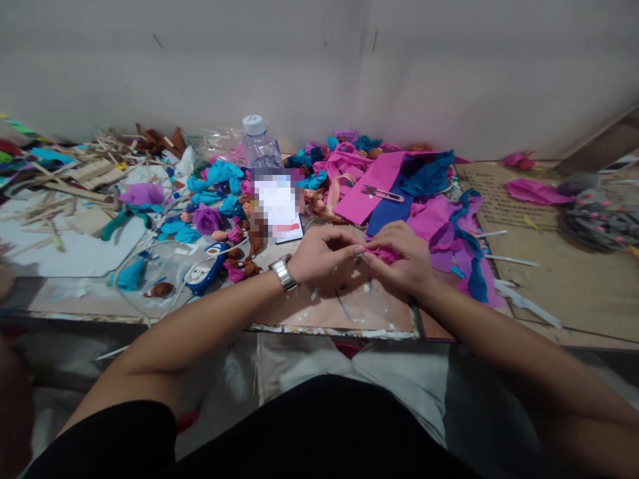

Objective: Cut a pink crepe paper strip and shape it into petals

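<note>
Paper (383, 255), seemingly half-shaped, sits pinched in my left hand (327, 254) and right hand (403, 258) (one finished-looking purple rosette (207, 219) lies nearby).

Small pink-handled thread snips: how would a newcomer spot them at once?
On the cluttered tan worktable, beyond the person's bare right hand, a flat bright-pink sheet meets a dark-blue one. The small pink-handled thread snips lie across both, a narrow-bladed tool amid crumpled paper.
</note>
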The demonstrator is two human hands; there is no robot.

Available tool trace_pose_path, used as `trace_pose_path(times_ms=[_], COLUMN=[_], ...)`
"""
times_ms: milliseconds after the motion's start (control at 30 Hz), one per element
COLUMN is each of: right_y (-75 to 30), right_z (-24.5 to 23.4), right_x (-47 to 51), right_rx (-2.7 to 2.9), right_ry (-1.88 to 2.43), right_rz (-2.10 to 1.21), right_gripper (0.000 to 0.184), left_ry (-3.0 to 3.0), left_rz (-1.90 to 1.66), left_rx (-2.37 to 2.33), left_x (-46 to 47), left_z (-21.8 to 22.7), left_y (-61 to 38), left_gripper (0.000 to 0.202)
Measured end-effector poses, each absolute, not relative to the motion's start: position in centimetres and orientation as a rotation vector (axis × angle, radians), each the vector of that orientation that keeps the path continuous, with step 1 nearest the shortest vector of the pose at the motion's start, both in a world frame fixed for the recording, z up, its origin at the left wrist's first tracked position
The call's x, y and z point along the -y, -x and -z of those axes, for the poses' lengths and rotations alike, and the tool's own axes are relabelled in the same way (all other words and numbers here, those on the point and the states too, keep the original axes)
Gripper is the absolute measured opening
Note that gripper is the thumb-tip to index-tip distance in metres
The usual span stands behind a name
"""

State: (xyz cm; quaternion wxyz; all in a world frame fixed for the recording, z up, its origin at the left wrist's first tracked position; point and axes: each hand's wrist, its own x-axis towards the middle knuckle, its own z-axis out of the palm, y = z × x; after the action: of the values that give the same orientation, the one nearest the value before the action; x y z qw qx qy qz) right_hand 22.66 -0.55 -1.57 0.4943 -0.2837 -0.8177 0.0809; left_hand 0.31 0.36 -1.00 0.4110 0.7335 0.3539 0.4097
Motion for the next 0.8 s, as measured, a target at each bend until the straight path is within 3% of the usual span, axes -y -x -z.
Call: trace_pose_path(times_ms=[800], right_y=[-23.16], right_z=[2.38], right_x=[0.0], right_rx=[2.017], right_ry=[0.637], right_rz=[-0.118], right_gripper=[0.008], left_ry=[-1.835], left_rz=[-0.931], left_rx=[-0.911], left_x=[-0.07], left_z=[0.87], left_y=[-0.37], left_gripper=[0.037])
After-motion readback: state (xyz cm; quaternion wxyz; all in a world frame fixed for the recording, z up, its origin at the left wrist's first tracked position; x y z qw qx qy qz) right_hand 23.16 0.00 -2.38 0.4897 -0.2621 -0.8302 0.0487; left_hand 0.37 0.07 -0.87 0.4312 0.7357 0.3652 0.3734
